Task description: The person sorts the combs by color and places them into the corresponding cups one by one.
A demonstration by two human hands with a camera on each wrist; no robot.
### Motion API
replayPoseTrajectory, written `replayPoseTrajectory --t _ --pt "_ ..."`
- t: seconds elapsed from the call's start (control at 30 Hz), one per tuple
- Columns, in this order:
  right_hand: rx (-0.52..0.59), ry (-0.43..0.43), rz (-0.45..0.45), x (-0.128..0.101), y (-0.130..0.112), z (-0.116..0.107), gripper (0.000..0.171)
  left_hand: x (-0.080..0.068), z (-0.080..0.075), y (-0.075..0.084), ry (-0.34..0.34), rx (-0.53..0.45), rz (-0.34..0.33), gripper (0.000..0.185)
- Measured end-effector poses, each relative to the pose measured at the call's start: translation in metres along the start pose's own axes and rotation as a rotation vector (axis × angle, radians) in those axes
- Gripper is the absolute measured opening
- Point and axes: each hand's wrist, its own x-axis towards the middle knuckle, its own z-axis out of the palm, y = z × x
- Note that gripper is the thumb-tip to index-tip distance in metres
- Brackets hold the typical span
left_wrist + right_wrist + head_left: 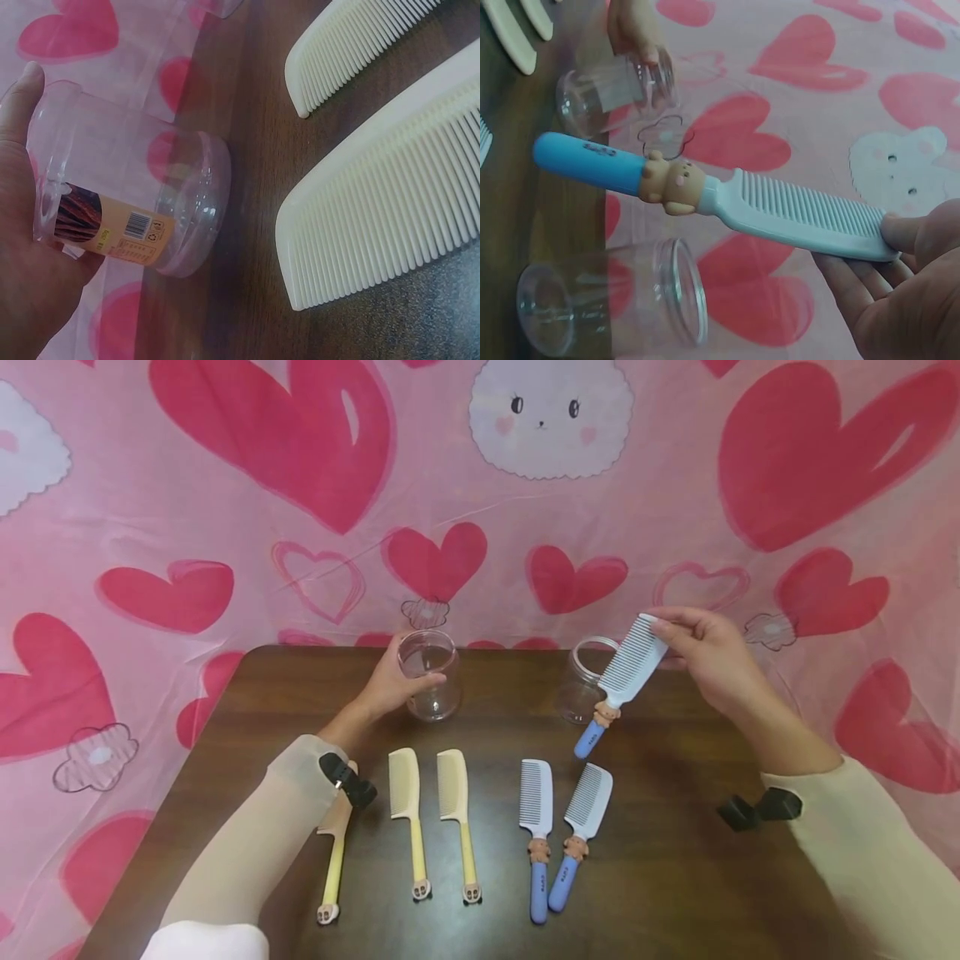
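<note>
My right hand [708, 652] pinches a blue-handled comb [633, 660] by the far end of its pale toothed head, with the handle tilted down and a small bear figure at its neck. In the head view the comb is in front of a clear jar [579, 693]; the right wrist view shows that jar [615, 300] standing apart below it. My left hand [390, 681] grips another clear jar [435, 697] around its upper side, thumb across the front. A printed label [116, 225] shows on this jar in the left wrist view.
Two blue-handled combs [536, 802] lie at the front right of the brown table [675, 860]. Left of them are two yellow combs [405, 785]; a third yellow comb [333, 868] is partly under my left forearm. A pink heart-patterned cloth [510, 510] hangs behind the table.
</note>
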Motion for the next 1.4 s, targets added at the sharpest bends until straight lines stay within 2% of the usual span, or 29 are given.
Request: replayPoseTrajectory --t 0.17,0.3,0.43,0.57,0.77,0.87,1.07,1.27,1.4 --pt "0.078 0.063 -0.039 0.011 -0.014 0.014 0.033 0.0 0.002 0.006 -0.01 -0.014 -0.003 0.086" --pt "0.129 0.111 -0.069 0.025 -0.025 0.028 0.033 -0.006 0.001 0.027 -0.019 -0.008 -0.01 0.084" --pt "0.242 0.138 -0.114 0.04 -0.035 0.044 0.025 -0.01 0.0 0.038 -0.023 -0.006 0.002 0.082" --pt "0.312 0.156 -0.144 0.051 -0.045 0.059 0.02 -0.011 -0.001 0.035 -0.022 -0.014 0.006 0.08" --pt "0.306 0.226 -0.204 0.066 -0.057 0.084 0.022 -0.005 -0.001 0.008 0.001 -0.019 -0.005 0.085" --pt "0.328 0.268 -0.223 0.074 -0.06 0.097 0.022 -0.004 -0.002 0.002 0.001 -0.014 -0.004 0.084" --pt "0.346 0.314 -0.213 0.089 -0.056 0.127 0.022 -0.003 0.001 0.0 0.001 -0.035 0.019 0.083" --pt "0.362 0.291 -0.224 0.095 -0.053 0.158 0.027 -0.003 0.001 0.0 -0.005 -0.046 0.026 0.083" --pt "0.299 0.265 -0.249 0.096 -0.05 0.176 0.029 -0.003 0.002 0.002 -0.012 -0.02 -0.002 0.084"
